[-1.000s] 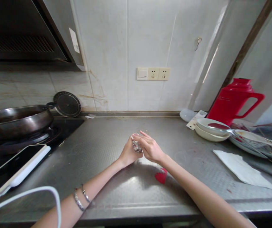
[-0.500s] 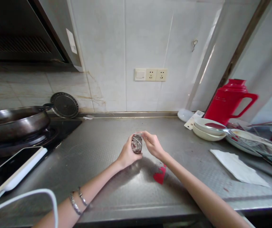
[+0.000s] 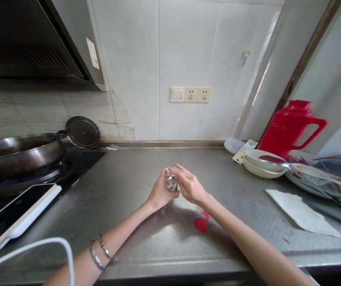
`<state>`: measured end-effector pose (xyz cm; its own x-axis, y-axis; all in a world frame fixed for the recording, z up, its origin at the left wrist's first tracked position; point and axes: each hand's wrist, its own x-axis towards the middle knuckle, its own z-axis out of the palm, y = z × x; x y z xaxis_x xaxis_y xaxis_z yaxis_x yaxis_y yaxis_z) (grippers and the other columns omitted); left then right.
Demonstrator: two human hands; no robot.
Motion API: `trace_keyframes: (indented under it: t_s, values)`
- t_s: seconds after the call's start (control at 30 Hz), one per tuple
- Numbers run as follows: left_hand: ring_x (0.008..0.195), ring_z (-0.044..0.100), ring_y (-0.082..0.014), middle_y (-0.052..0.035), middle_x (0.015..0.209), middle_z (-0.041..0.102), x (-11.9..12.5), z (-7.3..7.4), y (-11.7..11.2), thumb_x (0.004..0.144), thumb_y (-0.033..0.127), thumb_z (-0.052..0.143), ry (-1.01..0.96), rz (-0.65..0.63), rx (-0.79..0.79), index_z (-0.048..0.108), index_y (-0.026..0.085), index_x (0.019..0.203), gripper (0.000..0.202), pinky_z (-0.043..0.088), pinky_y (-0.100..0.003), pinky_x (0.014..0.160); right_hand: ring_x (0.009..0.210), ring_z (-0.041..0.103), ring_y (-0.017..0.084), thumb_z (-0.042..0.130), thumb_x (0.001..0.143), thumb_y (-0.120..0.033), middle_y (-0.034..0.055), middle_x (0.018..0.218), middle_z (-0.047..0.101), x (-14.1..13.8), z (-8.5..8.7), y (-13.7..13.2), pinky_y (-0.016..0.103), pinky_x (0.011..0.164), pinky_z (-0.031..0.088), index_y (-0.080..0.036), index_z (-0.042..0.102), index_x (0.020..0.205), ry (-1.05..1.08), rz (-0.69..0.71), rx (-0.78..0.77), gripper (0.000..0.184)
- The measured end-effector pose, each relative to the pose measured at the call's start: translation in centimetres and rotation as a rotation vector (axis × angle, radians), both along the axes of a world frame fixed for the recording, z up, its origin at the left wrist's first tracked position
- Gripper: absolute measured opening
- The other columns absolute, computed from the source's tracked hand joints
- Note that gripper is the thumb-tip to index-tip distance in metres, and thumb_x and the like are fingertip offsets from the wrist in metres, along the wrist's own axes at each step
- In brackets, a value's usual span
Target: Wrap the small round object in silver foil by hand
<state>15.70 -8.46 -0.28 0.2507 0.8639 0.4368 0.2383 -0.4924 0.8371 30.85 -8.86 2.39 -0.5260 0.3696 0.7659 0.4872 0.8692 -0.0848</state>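
Steel counter [image 3: 233,194]: wide and gray, spread out under both arms.
Black stove [image 3: 90,161]: off to the left, with a big metal pan [image 3: 24,155] on it.
Red vacuum flask [image 3: 286,127]: at the back right, behind 2 stacked white bowls [image 3: 260,171].
White paper [image 3: 303,214]: lies on the counter, near the bowls and well apart from the hands.
Left hand [image 3: 162,190]: clamped around a small shiny thing [image 3: 170,180], with the thumb at its near end.
Right hand [image 3: 190,186]: bent over the same thing, fingers at its top edge; I can't tell if they pinch it.
Small shiny thing: between the 2 hands, over the middle of the counter. I can't tell if it is glass or foil. It is likely light, smooth and a bit slippery. If glass, it could break; if foil, it could dent. Best held around its sides, gently.
Red patch [image 3: 200,223]: on the counter, just beside the right arm.
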Motion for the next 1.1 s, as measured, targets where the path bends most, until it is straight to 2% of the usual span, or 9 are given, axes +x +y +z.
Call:
trace_keyframes:
  t_s: [0.13, 0.27, 0.37, 0.43, 0.53, 0.7, 0.83, 1.0, 1.1]
  values:
    - [0.093, 0.063, -0.0204, -0.0072, 0.108, 0.064, 0.0, 0.4, -0.1, 0.057, 0.016, 0.072, 0.003, 0.011, -0.004, 0.043, 0.019, 0.114, 0.064, 0.048, -0.03, 0.079, 0.119, 0.054, 0.022, 0.033, 0.086, -0.004, 0.0139, 0.123, 0.06, 0.0, 0.1, -0.1, 0.051, 0.104, 0.042, -0.018, 0.037, 0.134, -0.085, 0.01, 0.071, 0.05]
    - [0.097, 0.062, -0.021, -0.0074, 0.112, 0.063, 0.0, 0.2, 0.1, 0.057, 0.016, 0.073, -0.002, 0.028, 0.001, 0.04, 0.02, 0.118, 0.07, 0.048, -0.032, 0.083, 0.122, 0.052, 0.022, 0.032, 0.086, -0.005, 0.0138, 0.124, 0.06, 0.1, 0.1, -0.3, 0.051, 0.105, 0.041, -0.017, 0.041, 0.132, -0.114, 0.072, 0.077, 0.048]
    - [0.093, 0.062, -0.0194, -0.0052, 0.108, 0.064, -0.2, 0.2, 0.4, 0.057, 0.016, 0.073, 0.005, 0.046, 0.001, 0.042, 0.02, 0.118, 0.069, 0.048, -0.031, 0.081, 0.12, 0.054, 0.02, 0.032, 0.091, -0.01, 0.01, 0.122, 0.062, 0.1, 0.1, -0.5, 0.047, 0.105, 0.041, -0.02, 0.047, 0.127, 0.051, 0.086, -0.018, 0.041]
    - [0.089, 0.062, -0.0178, -0.0032, 0.101, 0.065, -0.4, 0.4, 0.5, 0.059, 0.016, 0.072, 0.008, 0.054, -0.004, 0.044, 0.019, 0.116, 0.064, 0.048, -0.029, 0.078, 0.117, 0.056, 0.02, 0.032, 0.094, -0.017, 0.0078, 0.118, 0.065, 0.0, 0.1, -0.6, 0.042, 0.101, 0.045, -0.022, 0.053, 0.121, 0.247, 0.003, -0.127, 0.034]
    - [0.087, 0.062, -0.0166, -0.0023, 0.099, 0.065, -0.6, 0.6, 0.6, 0.059, 0.016, 0.073, -0.018, 0.037, -0.017, 0.043, 0.019, 0.118, 0.067, 0.048, -0.027, 0.077, 0.103, 0.064, 0.02, 0.035, 0.096, -0.026, 0.0069, 0.11, 0.069, 0.0, 0.0, -0.2, 0.034, 0.086, 0.053, -0.023, 0.06, 0.112, 0.461, -0.139, -0.274, 0.03]
    - [0.091, 0.062, -0.0192, -0.005, 0.104, 0.064, -0.5, 0.3, 0.5, 0.056, 0.016, 0.075, -0.001, 0.016, -0.02, 0.041, 0.019, 0.124, 0.076, 0.048, -0.03, 0.081, 0.083, 0.068, 0.018, 0.038, 0.095, -0.029, 0.0053, 0.094, 0.073, 0.0, -0.5, 0.7, 0.028, 0.073, 0.054, -0.021, 0.063, 0.11, 0.417, -0.157, -0.375, 0.031]
    - [0.093, 0.062, -0.0196, -0.0057, 0.105, 0.064, -0.4, 0.2, 0.4, 0.056, 0.016, 0.076, 0.001, 0.015, -0.016, 0.042, 0.019, 0.124, 0.076, 0.047, -0.03, 0.083, 0.093, 0.068, 0.019, 0.037, 0.094, -0.026, 0.0066, 0.104, 0.071, 0.0, -1.2, 0.9, 0.031, 0.079, 0.054, -0.021, 0.061, 0.114, 0.365, -0.125, -0.372, 0.031]
    - [0.084, 0.062, -0.0174, -0.002, 0.095, 0.066, -0.4, 0.5, 0.3, 0.056, 0.019, 0.076, 0.013, 0.054, -0.024, 0.045, 0.019, 0.119, 0.07, 0.048, -0.028, 0.076, 0.117, 0.056, 0.023, 0.035, 0.094, -0.022, 0.0073, 0.115, 0.067, -0.2, -1.8, 0.7, 0.04, 0.094, 0.05, -0.023, 0.057, 0.119, 0.311, -0.134, -0.254, 0.033]
    - [0.087, 0.062, -0.0177, -0.0024, 0.097, 0.066, -0.4, 0.4, 0.5, 0.055, 0.018, 0.076, -0.022, 0.091, -0.038, 0.048, 0.019, 0.113, 0.065, 0.048, -0.028, 0.077, 0.121, 0.053, 0.023, 0.034, 0.094, -0.019, 0.0066, 0.12, 0.064, -0.4, -1.7, 0.4, 0.045, 0.101, 0.045, -0.024, 0.053, 0.123, 0.266, -0.116, -0.193, 0.035]
